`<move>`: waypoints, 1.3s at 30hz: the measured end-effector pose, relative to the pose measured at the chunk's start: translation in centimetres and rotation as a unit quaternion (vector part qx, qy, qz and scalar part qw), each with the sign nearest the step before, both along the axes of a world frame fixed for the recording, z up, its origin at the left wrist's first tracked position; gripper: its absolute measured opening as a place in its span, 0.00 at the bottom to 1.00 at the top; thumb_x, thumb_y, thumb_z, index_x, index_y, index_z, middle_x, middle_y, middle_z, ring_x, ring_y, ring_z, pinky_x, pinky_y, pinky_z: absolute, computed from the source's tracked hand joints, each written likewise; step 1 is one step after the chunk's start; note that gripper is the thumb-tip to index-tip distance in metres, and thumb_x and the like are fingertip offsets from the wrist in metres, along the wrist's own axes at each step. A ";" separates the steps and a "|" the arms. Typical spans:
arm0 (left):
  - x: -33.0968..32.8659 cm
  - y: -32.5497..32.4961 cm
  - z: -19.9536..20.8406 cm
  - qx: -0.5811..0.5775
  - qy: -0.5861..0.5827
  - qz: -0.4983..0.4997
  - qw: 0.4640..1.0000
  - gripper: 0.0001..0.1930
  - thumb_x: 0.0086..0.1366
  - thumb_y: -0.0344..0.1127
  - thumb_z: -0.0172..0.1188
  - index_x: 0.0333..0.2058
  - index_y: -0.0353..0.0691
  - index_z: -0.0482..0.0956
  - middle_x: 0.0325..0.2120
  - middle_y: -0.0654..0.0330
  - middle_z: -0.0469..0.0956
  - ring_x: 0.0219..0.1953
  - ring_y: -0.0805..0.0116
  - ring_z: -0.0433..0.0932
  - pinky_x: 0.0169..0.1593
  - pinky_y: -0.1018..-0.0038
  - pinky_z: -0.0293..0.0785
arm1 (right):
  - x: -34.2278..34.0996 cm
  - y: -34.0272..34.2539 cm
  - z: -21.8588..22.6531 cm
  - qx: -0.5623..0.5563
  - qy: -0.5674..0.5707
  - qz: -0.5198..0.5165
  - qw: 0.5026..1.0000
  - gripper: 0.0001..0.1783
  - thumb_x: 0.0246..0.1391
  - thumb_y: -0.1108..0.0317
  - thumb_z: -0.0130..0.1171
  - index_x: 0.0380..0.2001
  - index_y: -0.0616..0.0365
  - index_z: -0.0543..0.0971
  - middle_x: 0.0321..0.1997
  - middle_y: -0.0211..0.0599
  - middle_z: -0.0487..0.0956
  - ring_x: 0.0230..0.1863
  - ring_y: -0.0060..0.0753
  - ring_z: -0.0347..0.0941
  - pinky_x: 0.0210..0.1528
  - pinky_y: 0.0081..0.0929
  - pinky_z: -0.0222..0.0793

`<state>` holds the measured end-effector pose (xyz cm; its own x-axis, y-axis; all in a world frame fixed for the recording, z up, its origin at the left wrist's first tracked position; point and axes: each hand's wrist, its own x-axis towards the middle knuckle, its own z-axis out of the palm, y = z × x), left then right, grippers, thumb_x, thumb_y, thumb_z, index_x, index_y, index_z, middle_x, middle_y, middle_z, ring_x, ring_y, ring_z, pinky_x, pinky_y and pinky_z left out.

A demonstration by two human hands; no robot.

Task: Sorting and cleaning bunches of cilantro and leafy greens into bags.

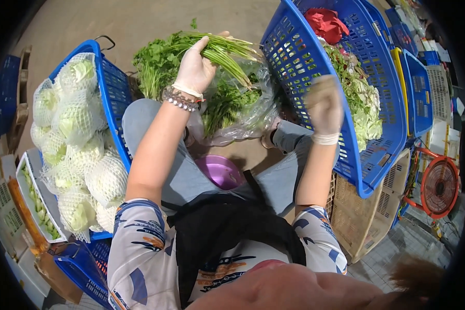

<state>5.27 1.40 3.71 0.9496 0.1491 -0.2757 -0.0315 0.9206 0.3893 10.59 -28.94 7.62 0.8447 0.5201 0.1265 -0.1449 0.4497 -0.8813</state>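
My left hand [197,67], in a thin pale glove, is closed round the stems of a bunch of coriander [227,56]. The leaves point left and the pale stem ends point right. Below it, more coriander [227,106] lies in a clear plastic bag [263,101] on the floor between my feet. Another leafy bunch [152,77] stands to the left of the bag. At the near wall of a large blue basket [294,51] is my gloved right hand [324,106]. Motion smears its fingers, so whether they hold anything is unclear.
The blue basket on my right contains leafy scraps [364,98] and a crumpled red bag [326,25]. On my left, a blue crate [113,88] is heaped with net-wrapped cabbages [77,121]. A purple basin [219,171] sits between my legs. A red fan [439,186] stands far right.
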 end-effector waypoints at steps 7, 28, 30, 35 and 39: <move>-0.9 -1.2 -0.4 0.058 0.007 -0.068 0.996 0.20 0.74 0.34 0.39 0.57 0.23 0.63 0.57 0.42 0.70 0.60 0.54 0.70 0.62 0.64 0.70 | -0.2 2.7 0.3 -0.193 -0.052 -0.101 0.975 0.27 0.67 0.53 0.46 0.59 0.64 0.70 0.59 0.44 0.75 0.38 0.24 0.76 0.45 0.22 0.72; -1.7 -2.9 1.2 0.086 -0.099 -0.192 0.973 0.39 0.54 0.22 0.39 0.68 0.33 0.48 0.66 0.44 0.57 0.69 0.52 0.57 0.71 0.61 0.56 | -3.6 6.5 -2.3 -0.482 -0.212 -0.006 0.850 0.15 0.62 0.63 0.54 0.43 0.64 0.79 0.37 0.37 0.80 0.38 0.25 0.74 0.44 0.24 0.69; -1.6 -3.0 0.9 0.099 -0.095 -0.194 0.971 0.39 0.54 0.22 0.39 0.68 0.32 0.48 0.66 0.44 0.58 0.69 0.53 0.57 0.71 0.61 0.56 | -3.7 7.2 -0.9 -0.457 -0.262 -0.109 0.843 0.09 0.57 0.69 0.59 0.40 0.60 0.81 0.35 0.33 0.76 0.33 0.23 0.71 0.39 0.22 0.68; -1.6 -3.9 0.2 0.112 -0.084 -0.212 0.967 0.38 0.54 0.21 0.40 0.67 0.31 0.50 0.64 0.46 0.61 0.66 0.55 0.62 0.70 0.64 0.57 | -4.4 8.9 -1.2 -0.389 -0.390 -0.114 0.827 0.09 0.51 0.75 0.62 0.37 0.54 0.83 0.32 0.33 0.74 0.29 0.28 0.71 0.33 0.23 0.69; -1.8 -4.1 0.0 0.079 -0.073 -0.218 0.970 0.31 0.59 0.23 0.42 0.64 0.27 0.57 0.62 0.46 0.66 0.60 0.61 0.69 0.65 0.67 0.64 | -4.2 9.0 -2.0 -0.429 -0.389 -0.148 0.802 0.11 0.52 0.75 0.61 0.39 0.51 0.82 0.31 0.33 0.73 0.27 0.30 0.72 0.32 0.25 0.69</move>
